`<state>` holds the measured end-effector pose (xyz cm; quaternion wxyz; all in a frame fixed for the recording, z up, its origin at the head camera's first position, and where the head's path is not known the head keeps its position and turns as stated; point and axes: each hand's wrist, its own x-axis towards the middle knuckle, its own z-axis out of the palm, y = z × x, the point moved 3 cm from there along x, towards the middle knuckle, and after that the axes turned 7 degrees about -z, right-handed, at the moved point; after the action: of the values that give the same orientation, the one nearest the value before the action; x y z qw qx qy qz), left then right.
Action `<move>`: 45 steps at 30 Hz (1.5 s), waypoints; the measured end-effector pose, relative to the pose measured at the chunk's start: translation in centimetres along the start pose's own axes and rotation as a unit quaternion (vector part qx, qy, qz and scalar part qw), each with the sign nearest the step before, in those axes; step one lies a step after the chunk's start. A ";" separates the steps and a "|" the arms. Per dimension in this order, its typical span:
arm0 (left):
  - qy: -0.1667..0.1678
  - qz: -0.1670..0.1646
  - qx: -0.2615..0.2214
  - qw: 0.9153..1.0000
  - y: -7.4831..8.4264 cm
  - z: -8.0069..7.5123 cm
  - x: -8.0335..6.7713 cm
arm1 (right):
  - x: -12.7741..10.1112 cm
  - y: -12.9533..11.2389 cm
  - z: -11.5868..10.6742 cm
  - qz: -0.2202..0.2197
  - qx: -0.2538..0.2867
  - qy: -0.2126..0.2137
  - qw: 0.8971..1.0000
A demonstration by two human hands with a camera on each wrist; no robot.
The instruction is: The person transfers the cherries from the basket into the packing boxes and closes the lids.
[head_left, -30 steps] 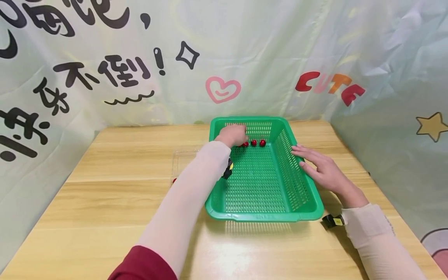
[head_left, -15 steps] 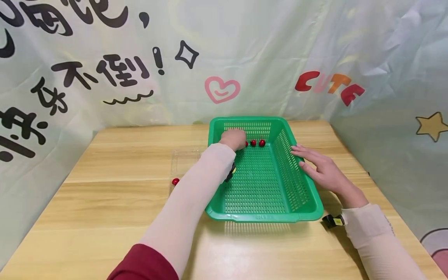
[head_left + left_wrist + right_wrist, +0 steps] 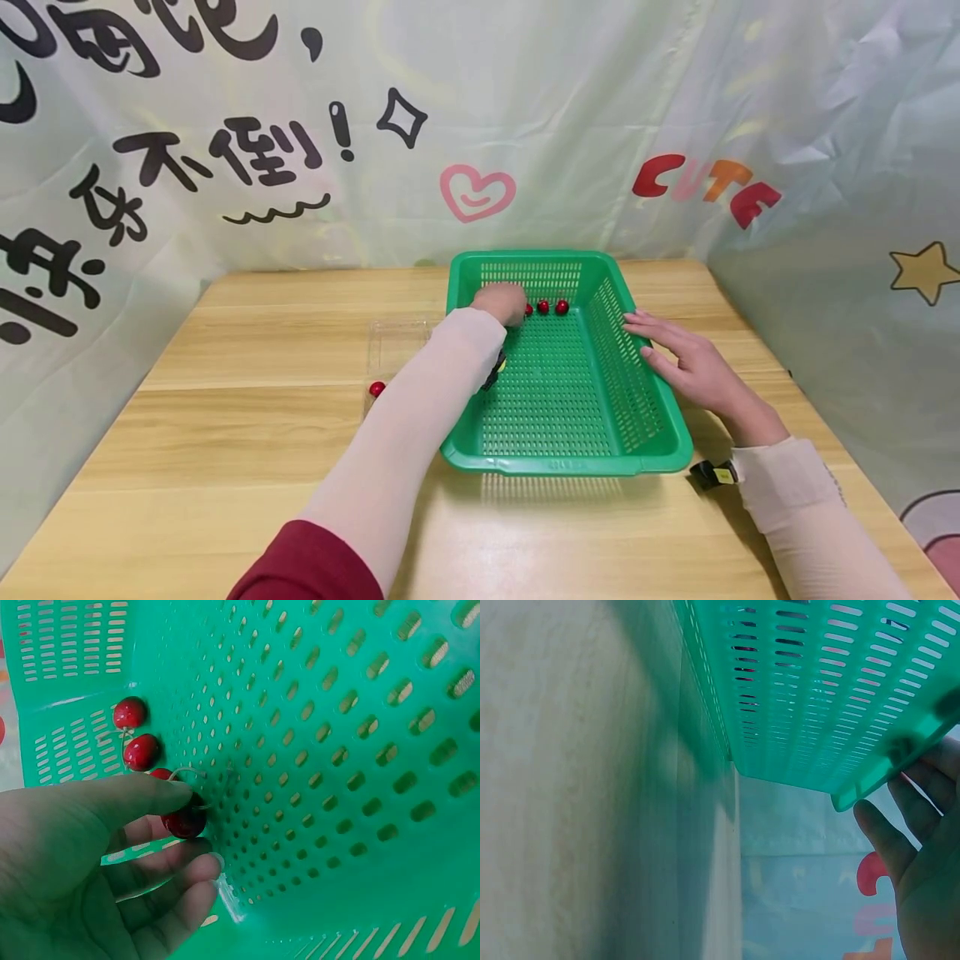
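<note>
The left hand's [image 3: 500,302] thumb [image 3: 154,796] and fingers pinch one cherry [image 3: 184,823] inside the green basket [image 3: 566,465], lower than one second ago, so this cherry seems now in line with the other cherries [image 3: 562,307], while the right hand's [image 3: 692,363] straight fingers rest on the basket's rim.

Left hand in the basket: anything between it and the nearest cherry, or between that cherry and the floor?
Nothing visible. The left hand has its thumb and fingers at the nearest cherry; the other cherries sit beyond the thumb. The basket shows bare floor beside it, though contact underneath can't be judged.
</note>
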<state>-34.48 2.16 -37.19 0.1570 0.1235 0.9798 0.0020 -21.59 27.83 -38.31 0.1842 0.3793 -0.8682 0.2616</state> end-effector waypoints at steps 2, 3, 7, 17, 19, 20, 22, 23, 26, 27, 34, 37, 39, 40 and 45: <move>-0.001 0.000 -0.004 1.000 0.0 0.0 -0.1 | 0.0 0.0 0.0 0.001 0.000 -0.001 1.000; 0.000 0.000 -0.006 1.000 0.0 0.0 -0.1 | 0.0 0.0 0.0 0.002 0.000 -0.001 1.000; 0.007 0.001 -0.010 1.000 0.0 0.1 -0.2 | 0.0 0.1 0.0 0.006 -0.003 -0.002 1.000; 0.008 0.008 -0.007 1.000 0.0 0.1 -0.2 | 0.0 0.1 0.0 0.005 -0.001 -0.001 1.000; 0.008 0.009 -0.006 1.000 -0.1 0.1 -0.1 | 0.0 0.1 0.0 0.006 0.000 -0.001 1.000; 0.007 0.010 -0.005 1.000 0.0 0.1 -0.1 | 0.0 0.1 0.0 0.006 0.000 -0.001 1.000; 0.009 0.012 -0.007 1.000 0.0 0.1 -0.1 | 0.0 0.2 0.1 0.005 0.000 0.000 1.000; 0.007 0.014 -0.007 1.000 0.0 0.0 0.0 | 0.0 0.2 0.1 0.005 0.000 0.001 1.000; 0.007 0.021 -0.006 1.000 0.1 -0.1 -0.2 | -0.1 0.2 0.1 0.002 -0.002 0.005 1.000; 0.007 0.020 -0.007 1.000 0.1 -0.2 -0.2 | -0.1 0.2 0.1 0.001 -0.001 0.006 1.000; 0.004 0.017 -0.015 1.000 0.1 -1.2 -0.7 | 0.0 0.1 0.1 0.004 -0.005 0.005 1.000; 0.010 0.026 -0.004 1.000 0.2 -1.8 -0.9 | 0.0 0.0 0.0 0.009 -0.004 0.004 1.000; 0.006 0.030 -0.005 1.000 0.3 -2.3 -0.9 | 0.0 -0.1 0.0 0.010 -0.005 0.003 1.000; 0.001 0.033 -0.008 0.999 0.3 -2.6 -1.0 | 0.0 -0.1 0.0 0.010 -0.005 0.003 1.000; -0.023 0.046 -0.029 0.998 0.1 -4.0 -1.8 | -0.1 0.0 0.1 0.010 -0.006 0.001 1.000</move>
<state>-34.02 1.93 -32.78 0.1828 0.1638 0.9688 0.0351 -21.55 27.81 -38.38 0.1849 0.3697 -0.8732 0.2583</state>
